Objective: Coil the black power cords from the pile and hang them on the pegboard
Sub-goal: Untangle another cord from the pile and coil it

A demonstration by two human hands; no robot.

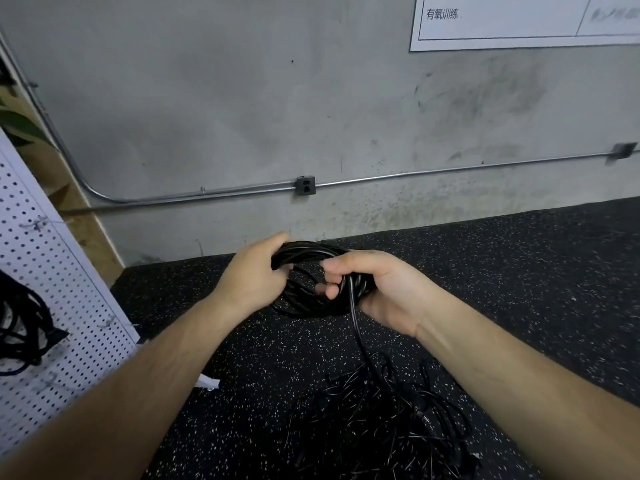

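The person is holding a coil of black power cord point(308, 254) in front of the body, near the middle of the view and above the floor point(519, 271). The left hand point(252, 271) is gripping the coil at its 10 o'clock side, with the fingers curled round the bundle of loops. The right hand point(377, 289) is gripping the same coil at its 3 o'clock side, and its fingers are wrapping round the strands too. So both hands are clamped on one coil, with only the ring of cord between them.

From the right hand one loose strand point(358, 327) is hanging toward 6 o'clock and is running into the pile of tangled black cords point(381, 420), which is lying on the dark speckled floor at about 5 o'clock of the view.

The white pegboard point(62, 271) is standing at 8 o'clock. A dark bundle point(20, 327) is hanging on it at the left edge; it seems to be cord, but the frame is cutting it off.

At 12 o'clock, a metal conduit point(207, 195) with an outlet box point(305, 185) is running along the grey wall.
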